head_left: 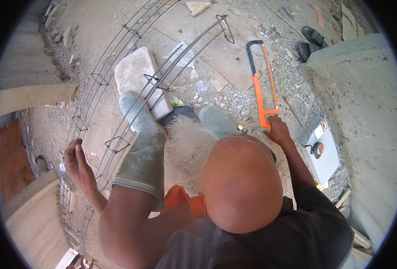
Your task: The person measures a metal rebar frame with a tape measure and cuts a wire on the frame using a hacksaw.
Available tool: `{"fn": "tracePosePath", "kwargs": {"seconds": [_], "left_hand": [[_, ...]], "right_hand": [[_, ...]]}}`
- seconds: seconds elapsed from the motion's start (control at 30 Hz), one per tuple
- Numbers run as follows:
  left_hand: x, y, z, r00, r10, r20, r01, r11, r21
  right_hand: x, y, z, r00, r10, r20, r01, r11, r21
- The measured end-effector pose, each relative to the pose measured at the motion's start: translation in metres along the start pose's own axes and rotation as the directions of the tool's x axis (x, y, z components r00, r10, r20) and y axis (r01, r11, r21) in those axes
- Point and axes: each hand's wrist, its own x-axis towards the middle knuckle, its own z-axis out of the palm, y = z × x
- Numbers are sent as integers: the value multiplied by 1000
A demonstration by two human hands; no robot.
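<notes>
My right hand (278,129) is closed round the lower end of a hacksaw (260,89) with an orange and dark frame, lying along the gravelly ground. My left hand (78,166) is raised at the left, beside a long steel rebar cage (100,78). Its fingertips are drawn close together, and whatever they may hold is too small to make out. A second rebar cage (156,84) with bent wire stirrups slants past my left boot (140,119). Under it lies a pale stone block (138,71). My right boot (216,122) stands on the rubble.
A red and black tape measure (317,150) rests on a light grey slab (321,163) at the right. Concrete walls (360,89) rise beyond it. Dark shoes (312,40) lie at the far right. A flat board (229,67), a plastic bag (182,54) and stones cover the ground ahead.
</notes>
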Motion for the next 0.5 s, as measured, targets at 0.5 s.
{"fn": "tracePosePath", "kwargs": {"seconds": [0.5], "left_hand": [[101, 79, 243, 581, 397, 710, -762, 572, 304]], "right_hand": [[21, 20, 72, 991, 121, -49, -129, 959, -254]]}}
